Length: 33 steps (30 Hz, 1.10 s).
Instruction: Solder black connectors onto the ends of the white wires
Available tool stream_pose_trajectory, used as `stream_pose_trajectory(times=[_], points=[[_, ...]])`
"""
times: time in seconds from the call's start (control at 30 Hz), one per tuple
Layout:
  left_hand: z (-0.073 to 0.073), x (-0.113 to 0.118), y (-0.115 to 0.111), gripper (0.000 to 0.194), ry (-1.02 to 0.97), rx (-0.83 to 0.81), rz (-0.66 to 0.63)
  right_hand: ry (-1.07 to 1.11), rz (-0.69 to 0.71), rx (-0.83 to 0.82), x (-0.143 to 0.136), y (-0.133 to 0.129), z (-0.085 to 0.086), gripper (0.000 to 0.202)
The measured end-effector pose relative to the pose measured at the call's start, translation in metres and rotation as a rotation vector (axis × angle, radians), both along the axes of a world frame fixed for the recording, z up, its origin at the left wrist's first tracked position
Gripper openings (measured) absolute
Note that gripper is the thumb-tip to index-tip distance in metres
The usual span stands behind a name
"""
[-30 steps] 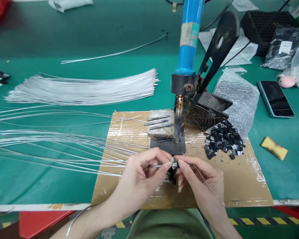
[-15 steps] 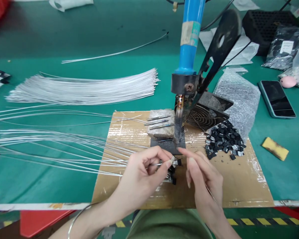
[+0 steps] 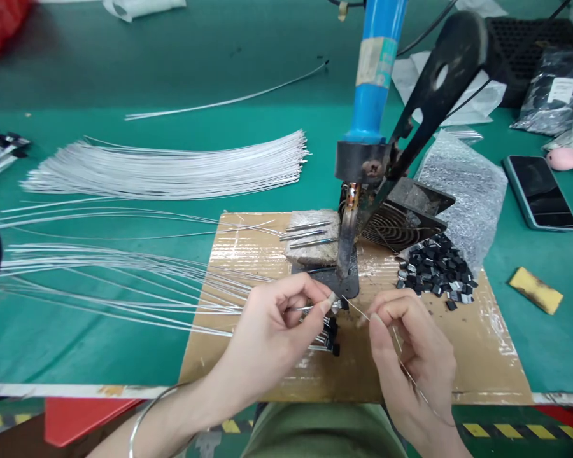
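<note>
One black connector (image 3: 344, 305) is clamped at the left hand's (image 3: 277, 337) fingertips, near the soldering iron (image 3: 370, 102). One thin wire (image 3: 356, 308) is pinched in the right hand (image 3: 414, 356), its forefinger, outstretched earlier, now drawn back.

Left grip (image 3: 279, 334): thumb and forefinger pinched together
Right grip (image 3: 415, 350): thumb pressed to curled fingers
Forearms (image 3: 198, 407): converging from below
</note>
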<state>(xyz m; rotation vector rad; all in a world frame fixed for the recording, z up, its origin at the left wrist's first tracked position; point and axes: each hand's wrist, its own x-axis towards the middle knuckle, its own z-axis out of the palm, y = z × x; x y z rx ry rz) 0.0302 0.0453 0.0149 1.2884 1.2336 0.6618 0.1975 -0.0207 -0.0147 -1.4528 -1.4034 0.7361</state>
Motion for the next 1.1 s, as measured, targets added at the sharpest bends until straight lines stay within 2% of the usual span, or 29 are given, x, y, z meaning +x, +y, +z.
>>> stream_pose_trajectory(times=[0.3,0.57,1.1], points=[[-0.003,0.001,-0.001,0.014,0.016,0.069,0.044,0.206,-0.058,-0.093,-0.015,-0.002,0.009,0.019],[-0.001,0.004,0.005,0.014,0.028,0.103,0.094,0.305,-0.063,-0.082,-0.017,0.004,0.005,0.019],[0.006,0.007,0.009,0.015,0.081,0.115,0.097,0.346,-0.085,-0.056,-0.018,0.012,0.009,0.018]])
